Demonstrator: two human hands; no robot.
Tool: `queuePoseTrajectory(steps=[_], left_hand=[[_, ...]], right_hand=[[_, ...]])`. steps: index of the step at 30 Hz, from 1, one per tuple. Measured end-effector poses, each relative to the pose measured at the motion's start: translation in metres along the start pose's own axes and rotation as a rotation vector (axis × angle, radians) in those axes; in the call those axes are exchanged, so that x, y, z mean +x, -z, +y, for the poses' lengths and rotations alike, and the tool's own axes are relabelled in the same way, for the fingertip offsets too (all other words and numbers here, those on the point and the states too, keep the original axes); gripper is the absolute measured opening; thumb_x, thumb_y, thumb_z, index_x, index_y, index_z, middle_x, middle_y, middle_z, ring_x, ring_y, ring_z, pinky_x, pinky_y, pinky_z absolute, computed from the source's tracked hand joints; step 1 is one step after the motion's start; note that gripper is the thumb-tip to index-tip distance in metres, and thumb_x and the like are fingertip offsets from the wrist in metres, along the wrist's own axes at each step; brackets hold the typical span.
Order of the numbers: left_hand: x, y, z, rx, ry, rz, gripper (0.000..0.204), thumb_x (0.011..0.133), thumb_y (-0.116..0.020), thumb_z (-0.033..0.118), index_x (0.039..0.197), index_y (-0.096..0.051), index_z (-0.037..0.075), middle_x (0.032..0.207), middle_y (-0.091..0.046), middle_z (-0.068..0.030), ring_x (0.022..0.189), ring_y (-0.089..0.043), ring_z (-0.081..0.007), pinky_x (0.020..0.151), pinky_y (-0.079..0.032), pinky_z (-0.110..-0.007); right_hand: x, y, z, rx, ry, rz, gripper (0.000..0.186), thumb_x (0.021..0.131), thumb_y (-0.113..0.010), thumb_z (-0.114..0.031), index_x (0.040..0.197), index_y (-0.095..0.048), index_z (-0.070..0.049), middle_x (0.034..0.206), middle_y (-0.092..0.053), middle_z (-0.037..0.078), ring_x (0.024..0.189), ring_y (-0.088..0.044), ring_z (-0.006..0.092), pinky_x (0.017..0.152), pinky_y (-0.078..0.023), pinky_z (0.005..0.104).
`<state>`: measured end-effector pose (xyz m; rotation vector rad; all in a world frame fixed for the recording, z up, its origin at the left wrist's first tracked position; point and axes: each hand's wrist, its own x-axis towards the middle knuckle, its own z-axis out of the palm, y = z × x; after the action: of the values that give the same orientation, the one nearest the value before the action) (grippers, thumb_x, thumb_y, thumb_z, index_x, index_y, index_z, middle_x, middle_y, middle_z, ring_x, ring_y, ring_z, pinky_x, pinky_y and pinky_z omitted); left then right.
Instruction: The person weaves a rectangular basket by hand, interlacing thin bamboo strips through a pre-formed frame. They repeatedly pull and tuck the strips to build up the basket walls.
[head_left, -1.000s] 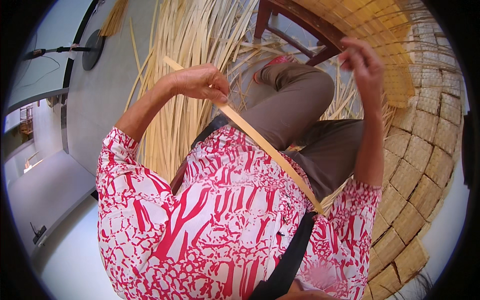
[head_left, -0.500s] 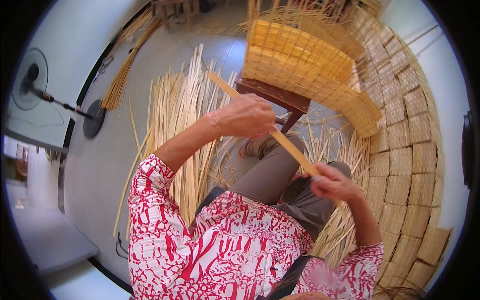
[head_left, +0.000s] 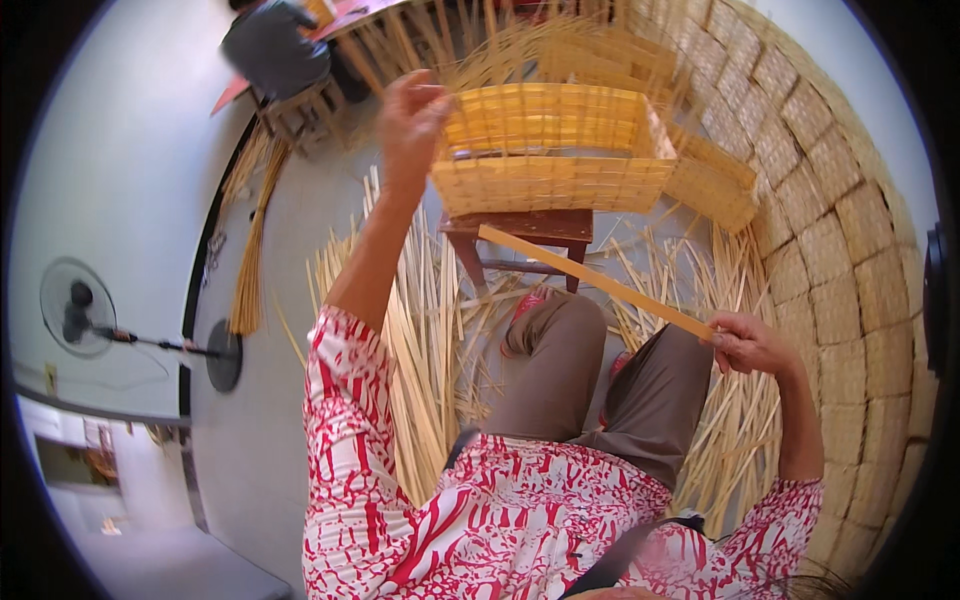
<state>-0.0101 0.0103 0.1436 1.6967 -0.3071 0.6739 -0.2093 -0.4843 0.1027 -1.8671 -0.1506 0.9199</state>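
My right hand (head_left: 752, 343) holds one end of a flat bamboo strip (head_left: 600, 282), which slants up and left above my knees. My left hand (head_left: 412, 125) is raised at the left end of a half-woven rectangular bamboo basket (head_left: 555, 186). Its fingers are curled together, close to the basket's upright stakes; what they hold, if anything, does not show clearly. The yellow basket rests on a small dark red wooden stool (head_left: 520, 224), with long thin stakes rising from its walls.
Loose bamboo strips (head_left: 400, 380) cover the floor left of my legs, and more (head_left: 740, 400) lie to the right. Stacked woven panels (head_left: 840, 300) line the right wall. A standing fan (head_left: 80, 308) and a bundle of thin sticks (head_left: 250, 270) are at left. A person (head_left: 275, 50) sits far back.
My left hand has let go of the strip and moved up to the basket. My right hand still holds the strip, now further right. The view has shifted, showing a seated person.
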Motion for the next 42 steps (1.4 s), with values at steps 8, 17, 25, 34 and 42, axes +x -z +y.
queuePoseTrajectory(steps=[8, 17, 25, 34, 42], left_hand=[[0.027, -0.018, 0.07, 0.325, 0.203, -0.497, 0.081, 0.089, -0.076, 0.029, 0.156, -0.036, 0.008, 0.142, -0.058, -0.0205, 0.103, -0.069, -0.0156, 0.078, -0.055, -0.027], [0.041, -0.003, 0.09, 0.237, 0.086, -0.603, 0.028, 0.09, -0.072, 0.031, 0.097, -0.074, 0.004, 0.11, -0.07, -0.0067, 0.097, -0.062, -0.0128, 0.09, -0.048, -0.028], [0.031, -0.056, 0.134, 0.357, 0.055, -0.839, 0.074, 0.087, -0.079, 0.029, 0.148, -0.045, 0.003, 0.13, -0.065, -0.0173, 0.11, -0.067, -0.0216, 0.091, -0.054, -0.033], [0.048, -0.047, 0.142, 0.302, 0.014, -0.934, 0.039, 0.086, -0.079, 0.022, 0.119, -0.069, 0.003, 0.113, -0.071, -0.0075, 0.101, -0.066, -0.0159, 0.091, -0.053, -0.033], [0.029, -0.127, 0.125, 0.483, -0.011, -0.829, 0.072, 0.085, -0.082, 0.029, 0.145, -0.051, 0.002, 0.127, -0.066, -0.0214, 0.111, -0.067, -0.0248, 0.1, -0.052, -0.035]], right_hand=[[0.022, -0.007, 0.002, -0.039, 0.075, -0.03, 0.017, 0.106, -0.052, -0.021, 0.11, -0.063, -0.009, 0.063, -0.06, -0.002, 0.048, -0.044, 0.0033, 0.044, -0.035, 0.0216], [0.045, -0.008, 0.004, -0.012, 0.098, 0.02, 0.019, 0.106, -0.049, -0.018, 0.113, -0.065, -0.01, 0.061, -0.057, -0.003, 0.047, -0.046, 0.0068, 0.044, -0.04, 0.0259], [0.051, -0.01, -0.001, -0.258, 0.186, 0.113, 0.016, 0.103, -0.056, -0.019, 0.11, -0.067, -0.01, 0.062, -0.059, 0.0, 0.052, -0.054, 0.0111, 0.047, -0.043, 0.0296], [-0.048, 0.029, -0.02, -0.173, 0.061, 0.25, 0.014, 0.102, -0.058, -0.017, 0.102, -0.068, -0.007, 0.062, -0.062, 0.0, 0.048, -0.054, 0.0061, 0.044, -0.04, 0.0235], [-0.077, 0.026, 0.063, -0.012, -0.023, 0.329, 0.016, 0.104, -0.056, -0.018, 0.106, -0.068, -0.008, 0.061, -0.063, 0.0, 0.046, -0.055, 0.005, 0.041, -0.041, 0.0218]])
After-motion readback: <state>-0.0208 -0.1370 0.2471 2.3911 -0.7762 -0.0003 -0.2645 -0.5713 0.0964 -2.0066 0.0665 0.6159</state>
